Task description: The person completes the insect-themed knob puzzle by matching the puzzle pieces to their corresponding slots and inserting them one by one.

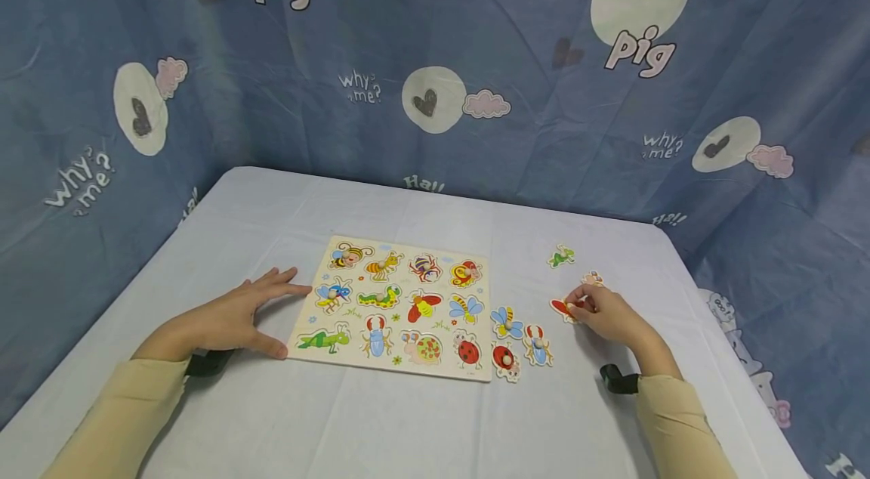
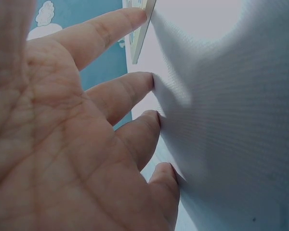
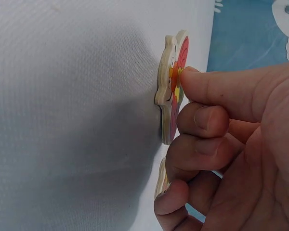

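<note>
At the right of the head view, a red-winged insect piece [image 1: 560,309] is pinched by the fingers of the right hand [image 1: 607,315], which are clamped together at its middle; whether it is lifted clear of the white-covered worktop [image 1: 408,426] cannot be told. Just above that hand, a snail piece [image 1: 593,278] is partly hidden, and farther up and left a green grasshopper piece [image 1: 562,257] is seen lying apart. At the centre of the frame, a pale puzzle board [image 1: 442,375] is laid flat, printed with 3 rows of 4 insect pictures. Its left edge is touched by the left hand [image 1: 234,313], whose fingers are spread apart, with the thumb set at the board's lower left corner. Beside the board's lower right corner, 3 loose pieces are grouped: a blue-winged bee piece [image 1: 507,323], a blue stag beetle piece [image 1: 538,349] and a ladybird piece [image 1: 505,363]. Across the upper frame, a blue curtain [image 1: 530,154] printed with "pig" and "why me?" is hung behind the worktop.
</note>
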`<state>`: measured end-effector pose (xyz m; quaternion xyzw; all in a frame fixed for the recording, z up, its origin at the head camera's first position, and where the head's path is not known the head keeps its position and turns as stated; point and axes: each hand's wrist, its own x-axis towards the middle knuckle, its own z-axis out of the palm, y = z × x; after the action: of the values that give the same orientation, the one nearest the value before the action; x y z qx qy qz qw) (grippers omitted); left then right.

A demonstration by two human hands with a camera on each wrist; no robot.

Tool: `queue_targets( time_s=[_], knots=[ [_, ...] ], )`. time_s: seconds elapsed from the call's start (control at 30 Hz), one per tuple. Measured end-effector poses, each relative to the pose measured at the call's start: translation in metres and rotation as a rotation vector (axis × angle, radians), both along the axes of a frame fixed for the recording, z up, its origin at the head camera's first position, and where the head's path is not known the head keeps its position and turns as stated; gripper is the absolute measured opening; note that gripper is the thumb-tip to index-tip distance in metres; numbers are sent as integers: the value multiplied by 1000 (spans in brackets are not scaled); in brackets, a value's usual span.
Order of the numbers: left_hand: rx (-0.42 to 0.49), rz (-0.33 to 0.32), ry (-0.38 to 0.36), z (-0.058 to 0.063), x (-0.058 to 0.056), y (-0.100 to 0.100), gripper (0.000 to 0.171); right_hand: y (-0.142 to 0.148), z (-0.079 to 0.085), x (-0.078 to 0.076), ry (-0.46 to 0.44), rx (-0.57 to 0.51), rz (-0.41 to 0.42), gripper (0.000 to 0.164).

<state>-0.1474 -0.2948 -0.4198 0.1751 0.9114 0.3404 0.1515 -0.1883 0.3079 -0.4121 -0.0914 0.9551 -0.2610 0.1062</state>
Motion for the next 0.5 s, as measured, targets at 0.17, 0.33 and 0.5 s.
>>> queue_targets(
  time_s=[0.17,0.33,0.5],
  knots=[
    [-8,3,2,-1,0,-1,104,-2,1,1,-17,-1,-7,15],
    [-14,6,2,-2,-1,0,105,-4,4,3,-31,-8,-18,18],
    [-11,-3,0,-2,-1,-1,105,-7,5,4,-32,-7,-30,19]
  ],
)
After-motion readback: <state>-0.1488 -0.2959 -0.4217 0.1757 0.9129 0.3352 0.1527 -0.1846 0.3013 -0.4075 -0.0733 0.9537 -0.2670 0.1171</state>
